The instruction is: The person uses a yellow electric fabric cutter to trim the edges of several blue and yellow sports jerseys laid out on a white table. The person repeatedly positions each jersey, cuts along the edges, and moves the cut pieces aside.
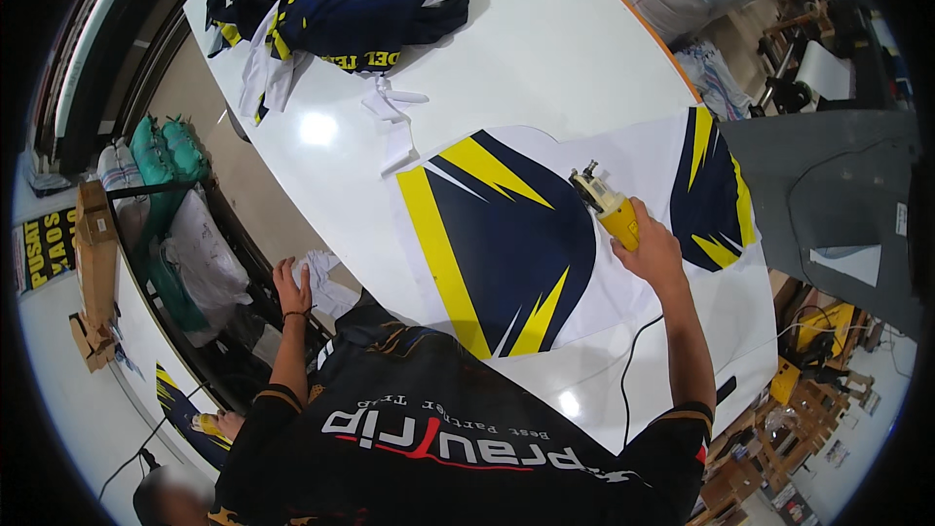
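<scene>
Black shirt (409, 487), lettered white and red! Right fingers (640, 211) grip the cutter (616, 218), its head jutting past them beside the navy panel (511, 248) on the tabletop (545, 49); left fingers (283, 278) spread wide.

Lettering noted in three places. Near: black shirt (390, 492), large white-and-red lettering (443, 443) with a smaller pale line. Left: black-and-yellow sign (46, 251), block capitals. Far left on bench (555, 49): navy fabric pile (360, 0), yellow capitals (365, 61).
</scene>
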`<state>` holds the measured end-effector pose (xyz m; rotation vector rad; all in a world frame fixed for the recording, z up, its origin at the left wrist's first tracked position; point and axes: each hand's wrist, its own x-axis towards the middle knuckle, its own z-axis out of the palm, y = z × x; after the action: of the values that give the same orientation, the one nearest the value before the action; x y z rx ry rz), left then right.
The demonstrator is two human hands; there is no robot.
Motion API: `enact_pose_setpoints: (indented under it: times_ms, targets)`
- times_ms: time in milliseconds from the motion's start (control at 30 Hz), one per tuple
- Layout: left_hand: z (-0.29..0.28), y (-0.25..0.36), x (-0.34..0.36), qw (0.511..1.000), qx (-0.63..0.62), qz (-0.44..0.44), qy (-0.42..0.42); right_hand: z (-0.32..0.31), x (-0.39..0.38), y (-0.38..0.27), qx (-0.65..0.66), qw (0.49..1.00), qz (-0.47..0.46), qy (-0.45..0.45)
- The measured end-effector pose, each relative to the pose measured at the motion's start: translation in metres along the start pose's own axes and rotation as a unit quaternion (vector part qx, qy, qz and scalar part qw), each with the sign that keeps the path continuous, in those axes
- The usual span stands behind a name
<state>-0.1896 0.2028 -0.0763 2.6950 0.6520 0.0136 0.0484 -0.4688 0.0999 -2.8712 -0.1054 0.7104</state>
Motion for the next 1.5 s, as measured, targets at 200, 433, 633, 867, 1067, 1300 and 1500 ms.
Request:
enact_pose_setpoints:
  times_ms: [200,433,633,867,1067,1300,1500]
  targets:
    - [0.004,-0.002,-0.016,1.000,-0.008,-0.013,-0.008,-0.018,0.026,-0.018,-0.019,0.999,-0.036,-0.020]
    - [0.003,0.001,-0.034,0.999,-0.027,-0.040,-0.004,-0.028,0.055,-0.042,-0.035,0.996,-0.067,-0.039]
    - [0.004,-0.006,-0.048,0.998,-0.029,-0.060,0.007,-0.031,0.073,-0.066,-0.033,0.994,-0.103,-0.032]
    - [0.008,-0.011,-0.052,0.997,-0.041,-0.059,0.019,-0.032,0.097,-0.100,-0.037,0.991,-0.124,-0.028]
    - [0.005,0.011,-0.032,0.996,-0.062,-0.036,0.060,-0.031,0.131,-0.138,-0.044,0.992,-0.115,-0.024]
    - [-0.001,0.160,0.033,0.977,-0.167,0.091,0.096,-0.016,0.145,-0.085,0.141,0.977,-0.043,0.152]
    - [0.003,0.307,0.034,0.926,-0.202,0.298,-0.117,0.022,0.053,0.048,0.337,0.892,0.073,0.294]
